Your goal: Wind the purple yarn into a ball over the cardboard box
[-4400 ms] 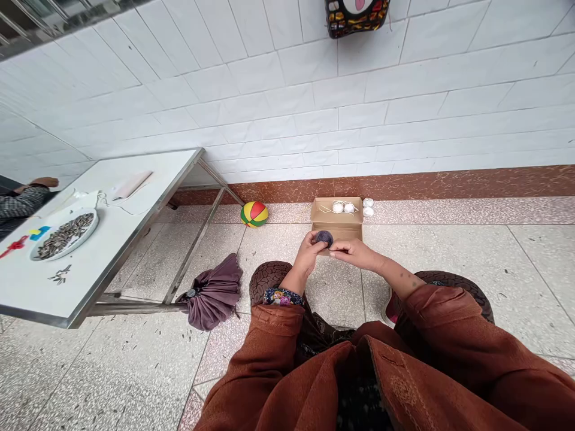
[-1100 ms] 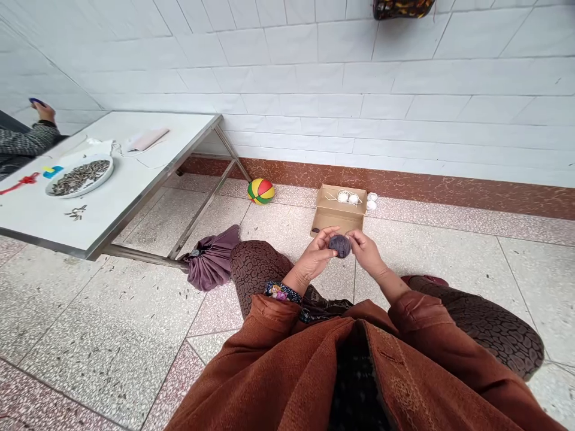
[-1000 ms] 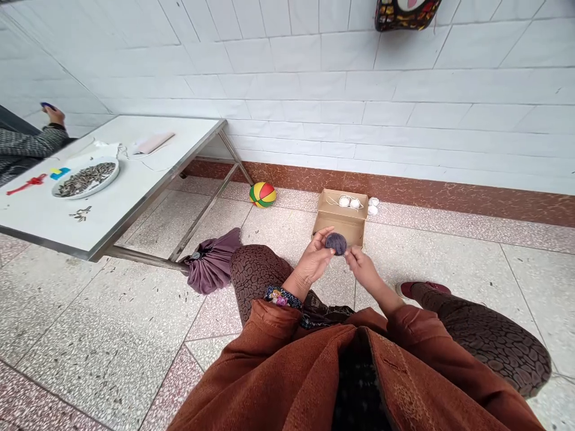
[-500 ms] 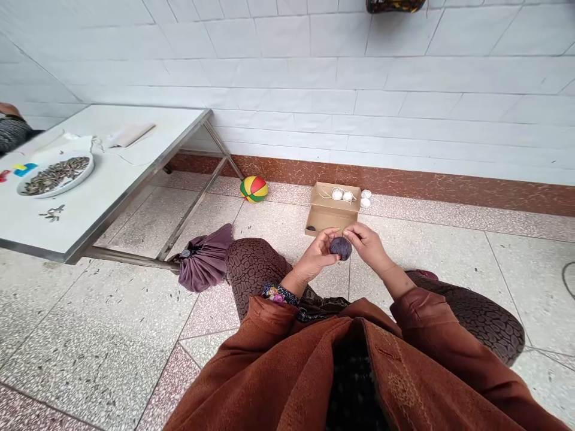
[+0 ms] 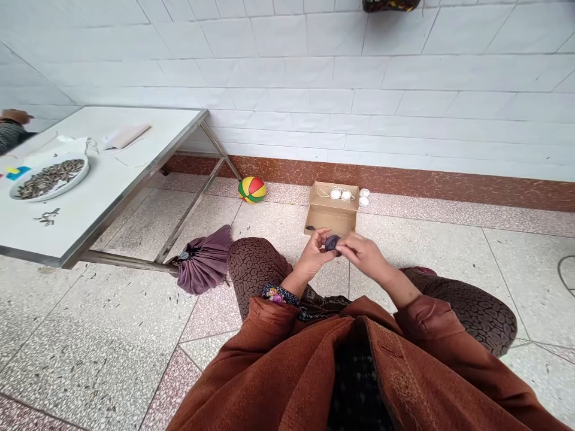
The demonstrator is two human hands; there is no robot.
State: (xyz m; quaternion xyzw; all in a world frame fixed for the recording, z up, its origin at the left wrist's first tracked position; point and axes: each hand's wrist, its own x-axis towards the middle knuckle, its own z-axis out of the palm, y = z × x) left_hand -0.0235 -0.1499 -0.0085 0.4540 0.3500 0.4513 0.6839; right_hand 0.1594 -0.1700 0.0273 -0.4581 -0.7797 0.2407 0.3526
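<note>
A small dark purple ball of yarn (image 5: 331,243) is held between the thumb and fingers of my left hand (image 5: 312,256), above the floor and in front of my lap. My right hand (image 5: 363,254), slightly blurred, is pinched at the ball's right side and covers part of it. Its fingertips are closed on the yarn there, though the strand itself is too thin to make out. Just beyond my hands lies an open cardboard box (image 5: 331,219). White yarn balls (image 5: 340,194) rest on its raised lid, and a small dark piece (image 5: 311,228) sits in its left corner.
More white balls (image 5: 364,197) lie right of the box. A striped ball (image 5: 252,189) rests by the wall. At left are a purple cloth bag (image 5: 204,260) and a metal-framed table (image 5: 112,179) with a plate of seeds (image 5: 83,173). A person's hand (image 5: 17,116) shows behind the table.
My right hand has swung from above the ball down across its right side. The ball has shifted slightly left in my left hand and is now partly covered.
</note>
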